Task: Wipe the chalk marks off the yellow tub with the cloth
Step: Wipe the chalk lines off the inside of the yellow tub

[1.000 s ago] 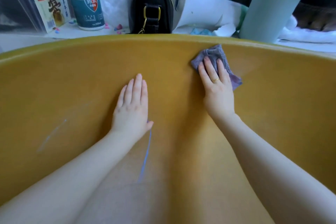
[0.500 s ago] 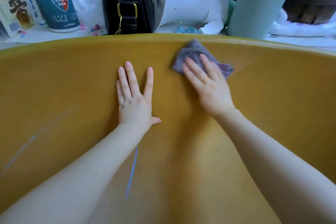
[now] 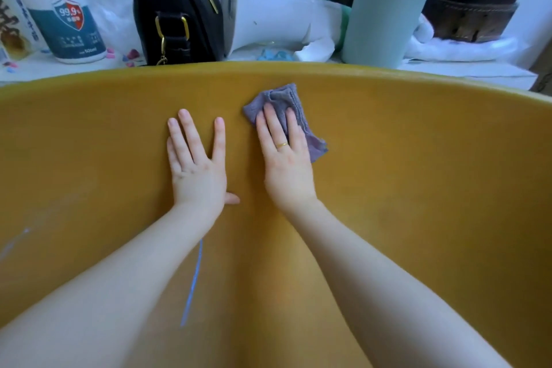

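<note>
The yellow tub [image 3: 418, 176] fills most of the view, its far wall curving across the middle. My right hand [image 3: 283, 158] presses a crumpled purple cloth [image 3: 294, 104] flat against that wall just below the rim, fingers straight. Beside it my left hand [image 3: 195, 167] lies flat on the wall with fingers spread. A blue chalk line [image 3: 192, 284] runs down the tub between my forearms. A faint pale chalk streak [image 3: 15, 240] shows at the left edge.
Behind the tub's rim stand a white sanitizer bottle [image 3: 64, 15], a black handbag [image 3: 176, 12], a white megaphone-shaped object [image 3: 268, 15] and a pale green column [image 3: 385, 6]. Small coloured chalk bits [image 3: 131, 55] lie on the white surface there.
My right hand has slid the cloth leftward along the wall, then turned more upright. My left hand has spread its fingers. The view has shifted, so the background moved.
</note>
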Demonstrator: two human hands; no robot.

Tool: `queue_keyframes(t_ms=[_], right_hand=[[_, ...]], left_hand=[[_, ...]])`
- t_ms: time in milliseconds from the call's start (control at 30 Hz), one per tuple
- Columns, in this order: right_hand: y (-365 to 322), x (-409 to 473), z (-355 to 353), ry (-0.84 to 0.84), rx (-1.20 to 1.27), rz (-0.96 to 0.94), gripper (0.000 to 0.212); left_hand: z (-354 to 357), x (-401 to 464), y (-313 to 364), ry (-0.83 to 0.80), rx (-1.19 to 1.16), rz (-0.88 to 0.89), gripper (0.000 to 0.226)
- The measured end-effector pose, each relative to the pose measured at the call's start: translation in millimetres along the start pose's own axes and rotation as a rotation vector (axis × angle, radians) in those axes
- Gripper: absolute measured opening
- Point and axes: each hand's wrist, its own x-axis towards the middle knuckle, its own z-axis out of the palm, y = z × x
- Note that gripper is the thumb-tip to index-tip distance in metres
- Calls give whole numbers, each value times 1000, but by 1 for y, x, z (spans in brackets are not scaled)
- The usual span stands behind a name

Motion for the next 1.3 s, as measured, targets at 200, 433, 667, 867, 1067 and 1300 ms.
queue_keyframes(t_ms=[200, 433, 667, 867, 1067, 1300], right_hand=[[104, -5, -44, 43, -201, 34, 64], [72, -3, -24, 202, -14, 337, 81], [-12, -13, 10, -4, 148, 109, 59], [72, -14, -30, 45, -99, 196, 63], [92, -20, -36, 148, -130, 378, 85], [-14, -102, 22, -210, -11, -13, 62]], left_hand=[[-1, 2, -1, -47, 18, -19, 144], [5, 10, -8, -100, -37, -27, 146], [-1, 3, -3, -65, -12, -16, 141], [0, 4, -3, -70, 14, -32, 141], [5, 5, -4, -43, -16, -20, 140], [7, -9, -5, 102, -97, 58, 132]])
